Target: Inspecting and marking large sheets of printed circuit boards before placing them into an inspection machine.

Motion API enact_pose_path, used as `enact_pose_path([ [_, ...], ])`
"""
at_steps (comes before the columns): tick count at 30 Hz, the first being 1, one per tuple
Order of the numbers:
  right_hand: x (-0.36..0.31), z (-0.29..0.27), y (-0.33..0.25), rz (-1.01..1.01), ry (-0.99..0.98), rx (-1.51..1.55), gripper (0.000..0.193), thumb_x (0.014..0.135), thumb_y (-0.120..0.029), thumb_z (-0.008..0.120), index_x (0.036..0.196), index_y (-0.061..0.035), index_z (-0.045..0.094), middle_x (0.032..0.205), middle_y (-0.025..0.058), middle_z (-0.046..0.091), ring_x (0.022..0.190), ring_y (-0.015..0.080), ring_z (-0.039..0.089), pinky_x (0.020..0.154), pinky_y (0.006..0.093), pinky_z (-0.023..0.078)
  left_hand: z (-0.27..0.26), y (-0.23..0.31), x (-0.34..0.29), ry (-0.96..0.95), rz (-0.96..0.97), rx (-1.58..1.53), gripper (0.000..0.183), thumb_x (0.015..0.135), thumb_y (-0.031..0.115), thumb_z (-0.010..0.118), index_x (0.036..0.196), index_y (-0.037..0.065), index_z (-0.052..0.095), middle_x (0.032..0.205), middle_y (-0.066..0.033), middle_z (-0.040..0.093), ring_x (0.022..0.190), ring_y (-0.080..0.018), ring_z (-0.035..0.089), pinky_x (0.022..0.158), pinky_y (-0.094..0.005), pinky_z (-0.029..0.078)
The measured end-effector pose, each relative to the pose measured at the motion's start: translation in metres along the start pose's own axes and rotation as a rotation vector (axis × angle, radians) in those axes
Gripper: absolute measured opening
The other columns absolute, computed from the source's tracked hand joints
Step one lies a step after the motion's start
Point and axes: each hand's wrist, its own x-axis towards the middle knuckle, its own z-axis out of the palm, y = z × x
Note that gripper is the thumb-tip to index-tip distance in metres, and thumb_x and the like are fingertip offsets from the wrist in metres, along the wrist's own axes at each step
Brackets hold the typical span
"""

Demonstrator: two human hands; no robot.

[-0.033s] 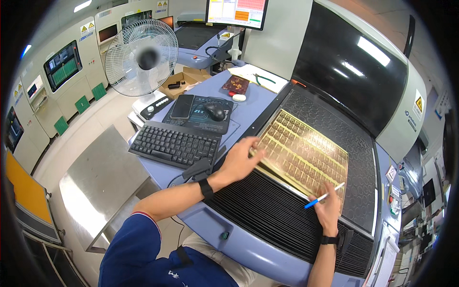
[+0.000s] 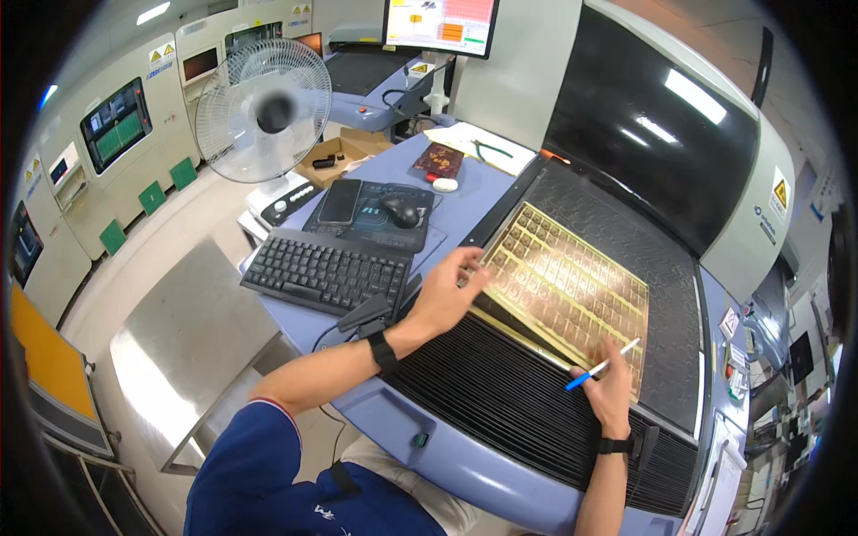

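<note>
A thin gold-coloured panel (image 2: 572, 284), divided into rows of small repeated units, lies over the dark machine bed. Its near edge stands a little off a yellowish strip (image 2: 508, 327) below, with a dark gap between. At the panel's left corner, my left hand (image 2: 447, 288) has its curved fingers and thumb closed about the edge; the fingertips are partly hidden. My right hand (image 2: 611, 384) holds a white pen (image 2: 606, 363) with a blue end, slanting across the fingers. Its fingertips, somewhat blurred, touch the panel's near right part.
Black ribbed bellows (image 2: 500, 393) cover the front of the bed, below a dark glossy hood (image 2: 652, 125). Left of the bed are a keyboard (image 2: 326, 272), a mouse (image 2: 402, 210) and a phone (image 2: 340, 202). A fan (image 2: 268, 112) and a monitor (image 2: 440, 25) stand beyond.
The left hand and the panel's left side have shifted slightly up and away, and the gap along the near edge shows wider. The right hand barely moved. The monitor picture differs.
</note>
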Motion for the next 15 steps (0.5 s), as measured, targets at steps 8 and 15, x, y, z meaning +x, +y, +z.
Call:
enact_pose_path([
  [8,-0.007,0.0,-0.062,-0.043,0.289,-0.053,0.026,0.086,-0.01,0.075,0.11,-0.0025,0.068,0.097,0.0183,0.073,0.089,0.0309,0.073,0.078,0.0369,0.055,-0.003,0.036,-0.046,-0.022,0.044,-0.441,0.084,0.086,0.025,0.079,0.149,-0.001,0.031,0.143,-0.0172,0.043,0.134,-0.0298,0.047,0.114,-0.0402,0.036],
  [15,-0.137,-0.035,-0.153,0.065,0.206,0.704,0.074,0.095,-0.053,0.059,0.139,0.0049,0.047,0.126,0.0272,0.061,0.108,0.0355,0.068,0.09,0.0422,0.057,-0.059,0.026,-0.171,0.072,0.212,-0.315,0.065,0.082,0.006,0.077,0.138,-0.006,0.045,0.128,-0.0167,0.06,0.113,-0.0238,0.061,0.096,-0.0379,0.051],
])
